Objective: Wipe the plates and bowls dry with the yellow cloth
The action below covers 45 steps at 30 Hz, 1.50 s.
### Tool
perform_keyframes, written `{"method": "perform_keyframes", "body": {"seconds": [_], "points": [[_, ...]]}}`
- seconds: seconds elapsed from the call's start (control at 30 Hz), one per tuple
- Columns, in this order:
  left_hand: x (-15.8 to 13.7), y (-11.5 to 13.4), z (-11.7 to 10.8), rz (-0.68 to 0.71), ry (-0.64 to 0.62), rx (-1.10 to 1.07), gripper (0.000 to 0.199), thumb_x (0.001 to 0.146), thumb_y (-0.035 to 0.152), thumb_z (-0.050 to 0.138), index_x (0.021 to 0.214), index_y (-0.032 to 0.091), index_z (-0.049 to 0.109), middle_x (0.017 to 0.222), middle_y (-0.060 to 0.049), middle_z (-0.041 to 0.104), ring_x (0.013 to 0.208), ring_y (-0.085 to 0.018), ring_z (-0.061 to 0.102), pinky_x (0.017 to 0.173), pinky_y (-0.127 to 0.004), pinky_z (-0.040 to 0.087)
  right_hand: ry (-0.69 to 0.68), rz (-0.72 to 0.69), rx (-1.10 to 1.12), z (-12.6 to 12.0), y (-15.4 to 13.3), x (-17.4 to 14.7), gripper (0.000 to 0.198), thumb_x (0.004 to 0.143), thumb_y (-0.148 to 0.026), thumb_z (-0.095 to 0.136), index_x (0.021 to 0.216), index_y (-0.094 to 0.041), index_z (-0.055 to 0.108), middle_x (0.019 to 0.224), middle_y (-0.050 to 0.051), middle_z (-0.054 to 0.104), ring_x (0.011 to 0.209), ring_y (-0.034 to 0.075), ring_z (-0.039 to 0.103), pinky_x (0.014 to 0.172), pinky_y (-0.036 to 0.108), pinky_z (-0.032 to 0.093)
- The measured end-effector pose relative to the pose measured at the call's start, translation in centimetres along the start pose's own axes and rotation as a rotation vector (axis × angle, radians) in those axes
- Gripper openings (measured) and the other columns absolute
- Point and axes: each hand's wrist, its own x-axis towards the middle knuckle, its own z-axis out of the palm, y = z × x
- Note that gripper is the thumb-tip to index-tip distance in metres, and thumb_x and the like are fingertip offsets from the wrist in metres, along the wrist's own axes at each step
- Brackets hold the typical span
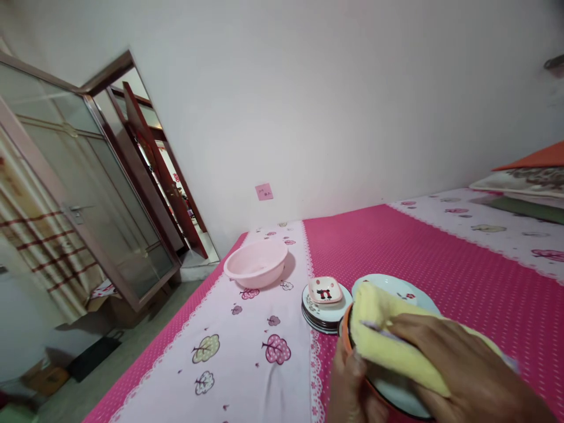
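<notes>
You have the orange-sided bowl [346,332] in your left hand [352,390], low in the right half of the view, with its pale inside turned partly toward you. Your left thumb shows against the near-left side of the bowl and the fingers curl in below it, closed on its edge; how far they reach underneath, you cannot tell. Your right hand [449,358] lies over a thick, folded yellow cloth [396,358], its fingers bent and closed down on the fabric, which sits in the bowl's mouth and over its far rim. Part of the cloth trails out behind your right hand toward the right. Just beyond the cloth, a large white plate [423,296] with a red flower lies on the pink bedspread [361,247], partly covered from view; whether the bowl touches it, you cannot tell. Just left of the bowl stands a stack of dark-edged plates [321,321], and a small squarish dish [326,291] with a figure on its inside rests on top. Farther left and back, well apart from your hands, a pale pink basin [264,279] sits on the bedspread's white, tree-printed band.
</notes>
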Motion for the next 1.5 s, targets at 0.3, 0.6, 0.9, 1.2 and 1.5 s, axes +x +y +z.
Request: {"method": "perform_keyframes", "body": {"seconds": [0.3,0.6,0.9,1.2,1.5], "points": [[0.1,0.0,0.2,0.145,-0.103,0.075,0.079,0.071,0.053,0.086,0.139,0.021,0.062,0.143,-0.015,0.063,0.142,-0.038,0.049,0.121,-0.049,0.032,-0.045,0.153,0.125,1.5,-2.3,1.2,0.018,0.081,-0.018,0.049,0.091,-0.027,0.061,0.082,0.003,0.074,0.070,0.022,0.074,0.058,0.029,0.057],[-0.5,3.3,-0.8,-0.088,-0.251,0.203,0.114,0.056,0.043,0.098,0.154,0.026,0.043,0.148,-0.015,0.058,0.140,-0.039,0.050,0.116,-0.049,0.038,-0.307,0.910,1.038,1.1,-4.5,2.0,0.024,0.083,-0.037,0.062,0.103,-0.023,0.066,0.077,0.001,0.073,0.067,0.022,0.071,0.060,0.030,0.057],[-0.6,3.4,-1.6,-0.002,-0.143,0.161,0.110,0.059,0.045,0.096,0.153,0.030,0.042,0.146,-0.013,0.058,0.139,-0.038,0.050,0.113,-0.047,0.042,-0.347,0.702,0.698,2.8,-4.2,0.8,0.046,0.081,-0.039,0.063,0.122,-0.018,0.069,0.120,0.015,0.075,0.113,0.033,0.071,0.094,0.044,0.059],[-0.5,2.9,-0.3,0.097,-0.024,0.109,0.085,0.066,0.049,0.091,0.141,0.027,0.058,0.138,-0.012,0.066,0.135,-0.036,0.054,0.114,-0.047,0.043,-0.382,0.103,0.369,3.2,-4.0,0.3,0.041,0.085,-0.009,0.040,0.108,-0.024,0.070,0.099,0.008,0.075,0.095,0.024,0.070,0.104,0.051,0.048],[-0.8,3.7,0.4,-0.020,-0.105,0.172,0.082,0.071,0.045,0.087,0.144,0.023,0.057,0.139,-0.015,0.064,0.135,-0.038,0.054,0.114,-0.050,0.041,-0.369,0.290,0.450,1.4,-3.1,1.2,0.028,0.081,-0.015,0.043,0.087,-0.022,0.069,0.090,0.008,0.073,0.089,0.028,0.068,0.083,0.044,0.054]]}}
